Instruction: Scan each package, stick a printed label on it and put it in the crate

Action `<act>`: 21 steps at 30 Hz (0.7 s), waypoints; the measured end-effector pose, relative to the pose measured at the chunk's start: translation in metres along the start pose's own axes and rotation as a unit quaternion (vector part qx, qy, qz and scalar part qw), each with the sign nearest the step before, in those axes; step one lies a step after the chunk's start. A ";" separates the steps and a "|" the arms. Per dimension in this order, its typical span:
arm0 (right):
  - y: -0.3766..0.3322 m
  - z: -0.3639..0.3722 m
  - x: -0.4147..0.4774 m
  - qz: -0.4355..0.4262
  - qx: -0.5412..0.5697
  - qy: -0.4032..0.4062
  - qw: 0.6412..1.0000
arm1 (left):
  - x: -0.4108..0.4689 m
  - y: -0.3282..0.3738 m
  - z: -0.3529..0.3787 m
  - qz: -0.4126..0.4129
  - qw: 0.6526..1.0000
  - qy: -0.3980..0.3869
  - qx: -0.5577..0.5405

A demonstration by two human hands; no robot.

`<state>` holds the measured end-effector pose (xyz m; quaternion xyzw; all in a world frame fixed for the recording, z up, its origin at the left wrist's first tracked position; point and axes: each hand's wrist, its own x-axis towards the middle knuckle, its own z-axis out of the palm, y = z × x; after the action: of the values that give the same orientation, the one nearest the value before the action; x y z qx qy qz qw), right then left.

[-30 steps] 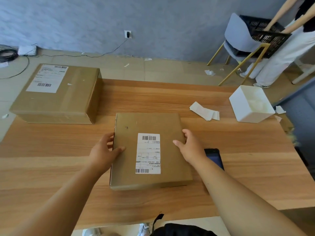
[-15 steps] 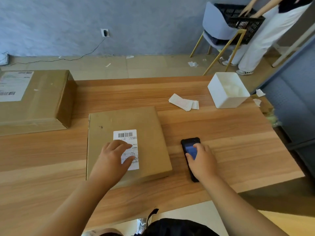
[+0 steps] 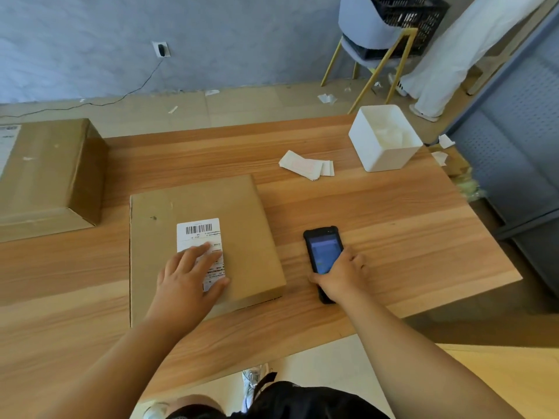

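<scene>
A flat brown cardboard package (image 3: pixel 242 219) lies on the wooden table (image 3: pixel 393 213) in front of me. A white barcode label (image 3: pixel 199 231) is stuck on its top. My left hand (image 3: pixel 187 276) rests flat on the lower part of that label, fingers spread. To the right of the package lies a black handheld scanner (image 3: pixel 322 246) with a lit screen. My right hand (image 3: pixel 341 276) grips its lower end against the table. A black crate (image 3: pixel 408 16) sits on a chair at the far right.
A larger labelled carton (image 3: pixel 51 173) stands at the table's left. A stack of white labels (image 3: pixel 305 164) and a white open box (image 3: pixel 384 140) lie at the back right. A person in white trousers (image 3: pixel 453 52) stands by the chair. A grey cabinet (image 3: pixel 520 146) borders the right.
My hands left the package's sides. The left hand moved onto the label and the right hand reached the scanner and closed around it. My view shifted right.
</scene>
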<state>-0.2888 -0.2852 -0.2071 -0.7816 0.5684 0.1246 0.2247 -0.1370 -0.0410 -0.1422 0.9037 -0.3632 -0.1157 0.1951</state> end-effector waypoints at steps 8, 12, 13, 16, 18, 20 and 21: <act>-0.029 -0.030 -0.005 -0.022 0.149 -0.001 0.989 | -0.004 -0.012 -0.005 -0.003 0.999 -0.007 -0.041; -0.050 -0.060 -0.019 -0.104 0.160 0.006 0.982 | -0.012 -0.024 -0.008 -0.034 0.998 0.037 -0.034; -0.055 -0.068 -0.025 -0.129 0.154 0.000 0.980 | -0.014 -0.027 -0.009 -0.046 0.997 0.049 -0.030; -0.072 -0.090 -0.045 -0.200 0.075 -0.030 0.976 | -0.019 -0.036 -0.012 -0.097 0.993 0.068 -0.007; -0.085 -0.103 -0.059 -0.236 -0.003 -0.056 0.970 | -0.018 -0.042 -0.014 -0.117 0.991 0.065 0.008; -0.097 -0.113 -0.072 -0.260 -0.090 -0.078 0.958 | -0.016 -0.047 -0.017 -0.131 0.989 0.062 0.018; -0.102 -0.116 -0.078 -0.271 -0.127 -0.086 0.950 | -0.014 -0.049 -0.018 -0.142 0.988 0.062 0.017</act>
<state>-0.2247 -0.2517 -0.0496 -0.9148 0.2929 0.1966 0.1965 -0.1106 0.0059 -0.1459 0.9548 -0.2199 -0.0797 0.1833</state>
